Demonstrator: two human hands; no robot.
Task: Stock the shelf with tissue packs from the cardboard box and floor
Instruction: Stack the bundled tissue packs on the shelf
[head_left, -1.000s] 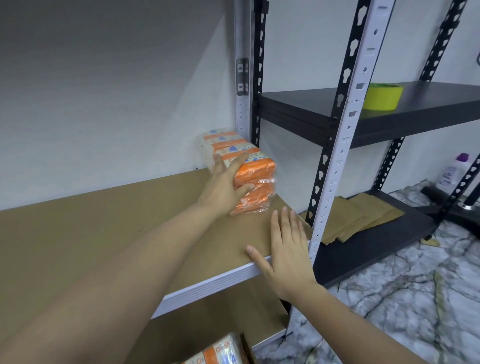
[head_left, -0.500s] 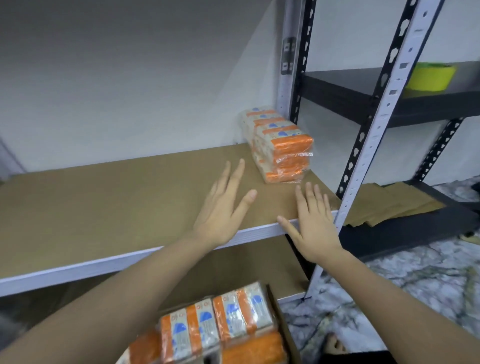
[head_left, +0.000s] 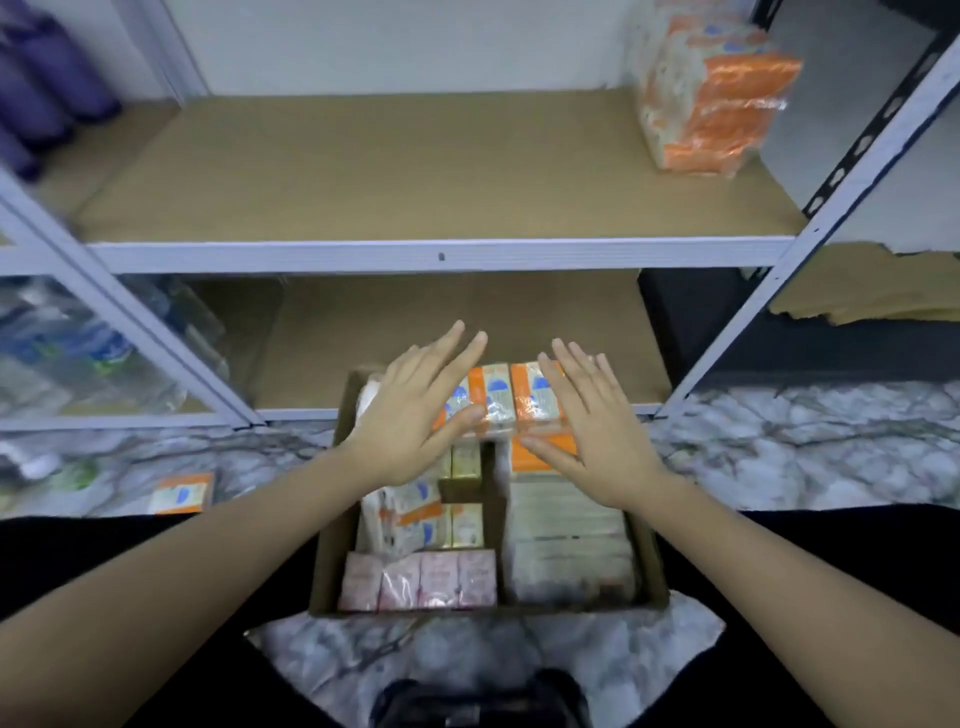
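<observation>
Orange-and-white tissue packs fill the cardboard box (head_left: 324, 566) at lower centre of the frame, on the marble-patterned floor (head_left: 805, 441). Left hand (head_left: 410, 421) hovers over the box's far left portion, fingers straight and spread, holding nothing; whether it touches the packs below, cannot tell. Right hand (head_left: 592, 431) mirrors it over the far right portion, fingers likewise straight and apart, empty. Between the hands, an orange-banded bundle (head_left: 501, 397) lies at the box's far end. Pink packs (head_left: 421, 579) line the near left edge; a pale wrapped stack (head_left: 569, 540) fills the right side. One wrapped multi-pack (head_left: 711, 88) stands on the brown shelf (head_left: 389, 166) at upper right, against the back wall. A single loose pack (head_left: 182, 493) lies on the floor at left, well apart from the box. Purple bottles (head_left: 41, 78), blurred, at upper left.
</observation>
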